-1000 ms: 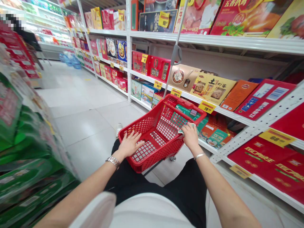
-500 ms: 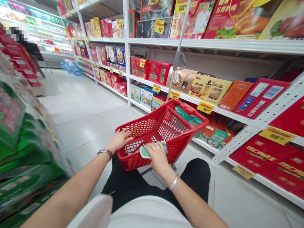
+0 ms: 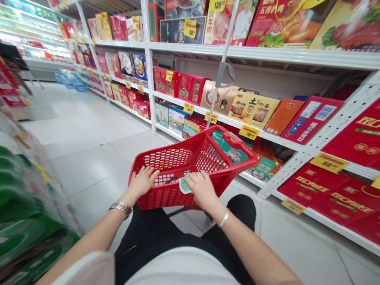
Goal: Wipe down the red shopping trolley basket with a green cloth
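Observation:
A red plastic mesh shopping basket on wheels stands tilted in front of my legs, with a grey-gripped pull pole rising from its far end. My left hand lies on the basket's left rim, fingers spread. My right hand presses on the near rim over a pale green flat item, most of which is hidden under my fingers. Its exact kind cannot be told.
Low on the right, white shelves hold boxed gift sets with yellow price tags. Green packs blur past at the left. A tiled floor runs ahead along the aisle, with blue water bottles far off.
My right hand has come from the basket's far right side to the near rim, with the pale green item under it. The basket and shelves have shifted left in view.

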The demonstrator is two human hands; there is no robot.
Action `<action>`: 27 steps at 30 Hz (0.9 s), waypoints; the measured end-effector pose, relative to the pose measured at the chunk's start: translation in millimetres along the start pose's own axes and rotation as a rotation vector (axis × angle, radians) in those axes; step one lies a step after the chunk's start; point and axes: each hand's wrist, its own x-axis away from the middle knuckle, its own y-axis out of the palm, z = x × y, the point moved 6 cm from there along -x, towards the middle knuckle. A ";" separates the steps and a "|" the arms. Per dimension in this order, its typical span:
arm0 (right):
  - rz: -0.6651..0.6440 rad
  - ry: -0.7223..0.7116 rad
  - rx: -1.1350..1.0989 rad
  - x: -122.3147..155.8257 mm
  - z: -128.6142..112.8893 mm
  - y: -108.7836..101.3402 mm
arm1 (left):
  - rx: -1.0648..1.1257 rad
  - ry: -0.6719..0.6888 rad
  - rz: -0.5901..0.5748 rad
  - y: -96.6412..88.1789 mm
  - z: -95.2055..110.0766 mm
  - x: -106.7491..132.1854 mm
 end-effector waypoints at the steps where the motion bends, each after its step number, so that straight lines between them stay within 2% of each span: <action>1: 0.005 0.041 0.042 4.9 12.2 -7.2 | -0.006 -0.006 -0.007 -1.0 -1.6 -0.8; 8: 0.026 0.256 0.296 35.0 100.6 -62.0 | 0.032 -0.044 0.007 -5.4 2.4 -2.4; 13: 0.008 0.449 0.471 36.2 170.7 -99.0 | 0.080 -0.045 0.040 -7.5 6.0 -8.0; 16: 0.021 0.475 0.493 32.7 196.1 -107.4 | 0.087 -0.013 0.052 -9.9 10.8 -13.5; 20: 0.067 0.469 0.461 28.7 202.5 -102.9 | 0.075 0.060 0.171 -23.6 14.8 -22.8; 25: 0.168 0.414 0.366 33.0 184.6 -93.8 | -0.013 -0.116 0.317 -39.7 -0.5 -36.0; 27: 0.204 0.375 0.322 37.8 170.4 -91.4 | -0.018 -0.102 0.341 -40.2 5.5 -37.6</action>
